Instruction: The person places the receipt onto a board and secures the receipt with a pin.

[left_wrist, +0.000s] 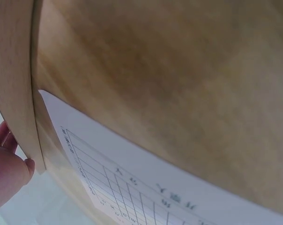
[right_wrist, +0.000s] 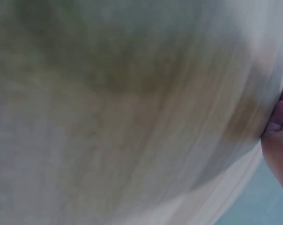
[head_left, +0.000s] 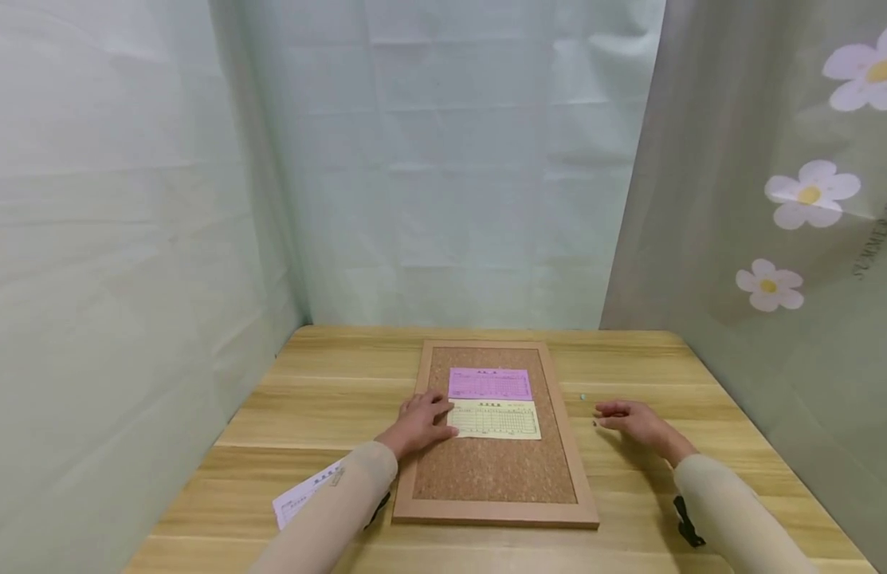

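My left hand (head_left: 419,422) rests at the left side of a framed cork board (head_left: 496,474), its thumb and fingertips at the left edge of a pale yellow printed slip (head_left: 494,420). Directly above that slip lies a purple printed slip (head_left: 489,383), also on the cork. To the right of the board, my right hand (head_left: 637,424) is low over the table, fingers loosely bent and thumb apart from them. Just by its thumb tip is a tiny dark thing (head_left: 594,423), too small to identify. A small teal piece (head_left: 582,396) lies slightly farther back.
A white printed slip (head_left: 300,496) lies on the wooden table (head_left: 328,391) left of the board, partly hidden by my left sleeve. Pale curtains (head_left: 450,159) enclose the back and sides, and the right one bears white flowers (head_left: 812,194).
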`<control>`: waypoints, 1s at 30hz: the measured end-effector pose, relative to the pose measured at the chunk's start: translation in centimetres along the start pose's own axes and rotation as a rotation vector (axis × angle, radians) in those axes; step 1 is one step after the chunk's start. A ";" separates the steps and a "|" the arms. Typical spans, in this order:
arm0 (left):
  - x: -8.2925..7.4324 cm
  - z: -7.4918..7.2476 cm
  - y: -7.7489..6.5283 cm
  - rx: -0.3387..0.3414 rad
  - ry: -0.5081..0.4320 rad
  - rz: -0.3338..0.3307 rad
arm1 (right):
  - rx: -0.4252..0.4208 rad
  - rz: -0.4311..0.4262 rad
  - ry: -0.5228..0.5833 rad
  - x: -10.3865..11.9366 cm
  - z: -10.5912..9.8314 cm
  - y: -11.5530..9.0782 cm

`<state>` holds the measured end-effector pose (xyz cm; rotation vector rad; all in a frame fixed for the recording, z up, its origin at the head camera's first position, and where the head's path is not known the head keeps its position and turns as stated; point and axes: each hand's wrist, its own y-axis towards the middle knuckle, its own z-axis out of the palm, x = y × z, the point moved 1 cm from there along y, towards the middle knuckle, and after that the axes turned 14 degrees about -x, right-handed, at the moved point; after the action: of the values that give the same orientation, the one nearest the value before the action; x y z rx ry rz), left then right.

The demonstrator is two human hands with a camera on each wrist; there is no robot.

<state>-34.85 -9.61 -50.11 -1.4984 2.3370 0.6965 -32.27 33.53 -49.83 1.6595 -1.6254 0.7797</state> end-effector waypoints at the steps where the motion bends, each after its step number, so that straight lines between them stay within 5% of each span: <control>1: 0.0 0.0 0.0 -0.001 0.002 0.000 | 0.007 0.001 0.001 -0.1 -0.1 0.1; 30: -0.2 -0.1 0.0 0.005 0.005 -0.011 | 0.000 0.040 -0.059 -0.2 0.6 0.9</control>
<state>-34.79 -9.55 -49.93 -1.5113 2.3314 0.6839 -33.19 33.16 -50.29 1.6691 -1.7038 0.7574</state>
